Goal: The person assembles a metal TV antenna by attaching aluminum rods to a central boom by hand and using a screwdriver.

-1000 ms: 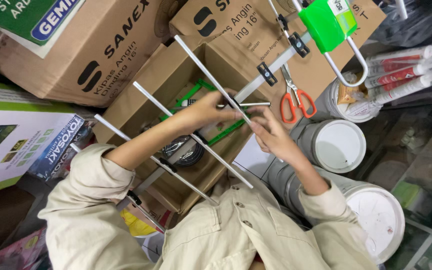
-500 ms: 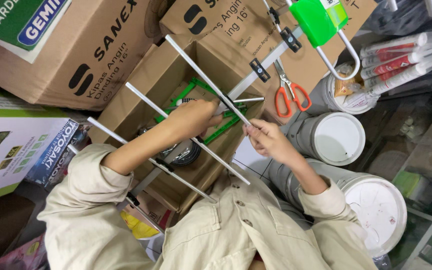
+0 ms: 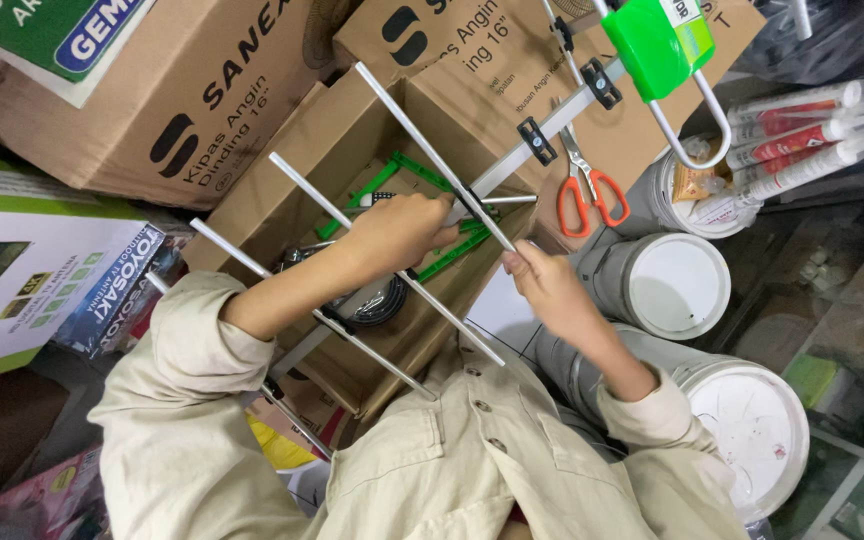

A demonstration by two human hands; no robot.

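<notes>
I hold an aluminium antenna with several thin cross rods over an open cardboard box. My left hand is closed around the antenna's boom near its middle. My right hand pinches one of the cross rods just right of the boom. A green plastic housing and a U-shaped metal bracket sit at the antenna's far end. Inside the box lie green plastic parts and a coil of black cable, partly hidden by my arm.
Orange-handled scissors lie beside the box. Two white lidded buckets stand to the right, with sealant tubes behind them. Stacked cardboard cartons and a printed green-and-white box fill the left side.
The antenna and both hands have shifted slightly down and left. My left hand slid a little along the boom. Both hands keep their hold.
</notes>
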